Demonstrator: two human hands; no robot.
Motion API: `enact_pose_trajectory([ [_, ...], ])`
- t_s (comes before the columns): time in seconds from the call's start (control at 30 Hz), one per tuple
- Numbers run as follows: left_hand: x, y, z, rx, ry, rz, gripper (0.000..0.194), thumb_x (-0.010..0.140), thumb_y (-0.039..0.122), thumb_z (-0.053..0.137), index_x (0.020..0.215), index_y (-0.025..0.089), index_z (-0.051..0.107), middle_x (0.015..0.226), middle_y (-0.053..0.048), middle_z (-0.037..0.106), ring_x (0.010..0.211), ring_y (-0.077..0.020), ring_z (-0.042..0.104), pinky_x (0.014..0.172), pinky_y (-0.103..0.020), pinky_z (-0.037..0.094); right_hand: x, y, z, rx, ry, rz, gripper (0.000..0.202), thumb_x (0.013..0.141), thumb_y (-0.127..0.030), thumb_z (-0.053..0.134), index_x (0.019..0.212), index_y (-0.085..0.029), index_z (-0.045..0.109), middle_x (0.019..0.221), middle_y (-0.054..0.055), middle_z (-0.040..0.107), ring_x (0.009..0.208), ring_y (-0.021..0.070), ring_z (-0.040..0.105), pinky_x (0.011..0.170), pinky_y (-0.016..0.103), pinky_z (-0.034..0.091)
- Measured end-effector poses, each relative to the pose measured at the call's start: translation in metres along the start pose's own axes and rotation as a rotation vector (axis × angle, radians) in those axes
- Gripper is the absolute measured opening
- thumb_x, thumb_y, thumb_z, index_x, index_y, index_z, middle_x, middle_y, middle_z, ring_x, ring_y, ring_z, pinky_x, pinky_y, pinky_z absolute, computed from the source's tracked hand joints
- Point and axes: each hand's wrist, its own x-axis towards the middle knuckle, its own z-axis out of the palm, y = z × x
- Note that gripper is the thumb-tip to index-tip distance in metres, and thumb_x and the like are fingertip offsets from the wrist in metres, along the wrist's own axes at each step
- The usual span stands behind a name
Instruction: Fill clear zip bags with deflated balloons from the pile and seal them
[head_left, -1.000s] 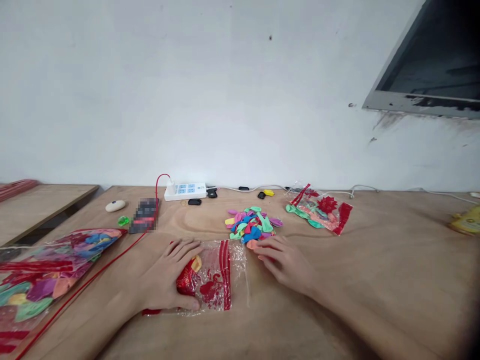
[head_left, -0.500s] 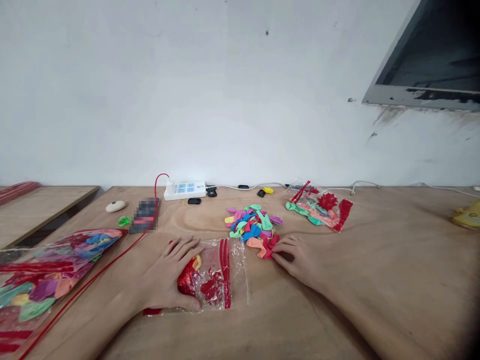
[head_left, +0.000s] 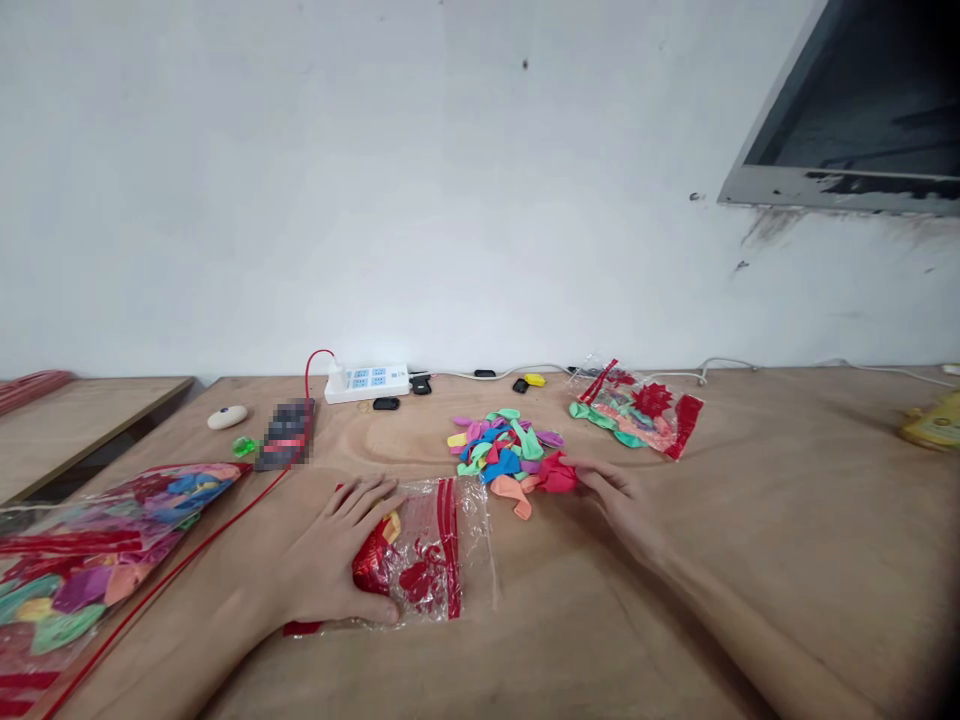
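Observation:
My left hand [head_left: 337,560] lies spread over the left part of a clear plastic bag [head_left: 427,550] with red print, a few balloons showing inside it. At the right edge of the balloon pile [head_left: 499,445], my right hand [head_left: 615,495] has its fingers closed on a red balloon [head_left: 557,474]. An orange balloon [head_left: 514,492] sticks out of the pile toward me, just left of the red one.
A large bag of balloons [head_left: 90,570] lies at the left beside a red cable [head_left: 180,572]. A smaller balloon bag [head_left: 645,405] is behind my right hand. Along the wall are a power strip [head_left: 367,382] and small black items. A phone [head_left: 286,435] lies left.
My right hand has moved slightly right and up, and the red balloon has shifted with it, away from the orange one. My left hand stays on the bag.

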Motion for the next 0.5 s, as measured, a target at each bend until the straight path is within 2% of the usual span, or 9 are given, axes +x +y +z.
enact_pose_trajectory([
  [0.1, 0.000, 0.000, 0.000, 0.002, -0.013, -0.010, 0.129, 0.064, 0.097, 0.070, 0.168, 0.030, 0.033, 0.171, -0.017, 0.036, 0.154, -0.0499, 0.035, 0.125, -0.074, 0.024, -0.002, -0.001, 0.002, 0.043, -0.053, 0.014, 0.042, 0.093, -0.049, 0.068, 0.123, -0.021, 0.079, 0.111, 0.010, 0.079, 0.095, 0.0246, 0.072, 0.087, 0.038, 0.060],
  [0.2, 0.000, -0.001, 0.001, -0.007, -0.018, -0.011, 0.129, 0.065, 0.096, 0.071, 0.168, 0.029, 0.032, 0.171, -0.017, 0.035, 0.155, -0.0500, 0.034, 0.126, -0.075, 0.023, -0.008, -0.005, 0.004, -0.097, -0.102, -0.065, 0.047, 0.096, -0.044, 0.064, 0.139, -0.026, 0.071, 0.128, 0.009, 0.075, 0.112, 0.0280, 0.071, 0.102, 0.045, 0.058],
  [0.3, 0.001, -0.001, 0.002, -0.017, -0.019, -0.015, 0.129, 0.064, 0.096, 0.072, 0.168, 0.030, 0.032, 0.171, -0.015, 0.035, 0.156, -0.0496, 0.033, 0.127, -0.074, 0.022, -0.018, -0.011, 0.007, -0.334, -0.180, -0.279, 0.052, 0.104, -0.042, 0.056, 0.155, -0.032, 0.055, 0.151, 0.007, 0.062, 0.133, 0.0293, 0.062, 0.116, 0.050, 0.050],
  [0.4, 0.001, -0.001, 0.001, -0.021, -0.037, -0.024, 0.129, 0.064, 0.096, 0.073, 0.168, 0.030, 0.033, 0.172, -0.015, 0.034, 0.156, -0.0491, 0.032, 0.127, -0.073, 0.022, -0.030, -0.019, 0.015, -0.550, -0.281, -0.521, 0.056, 0.108, -0.035, 0.051, 0.163, -0.034, 0.043, 0.159, 0.007, 0.054, 0.147, 0.0289, 0.050, 0.124, 0.052, 0.042],
  [0.5, 0.001, 0.000, 0.000, -0.018, -0.053, -0.029, 0.130, 0.064, 0.096, 0.071, 0.168, 0.029, 0.032, 0.172, -0.017, 0.033, 0.157, -0.0497, 0.031, 0.126, -0.075, 0.023, -0.043, -0.031, 0.026, -0.691, -0.451, -0.660, 0.060, 0.107, -0.030, 0.051, 0.165, -0.033, 0.038, 0.164, 0.007, 0.048, 0.153, 0.0284, 0.042, 0.126, 0.052, 0.039],
])
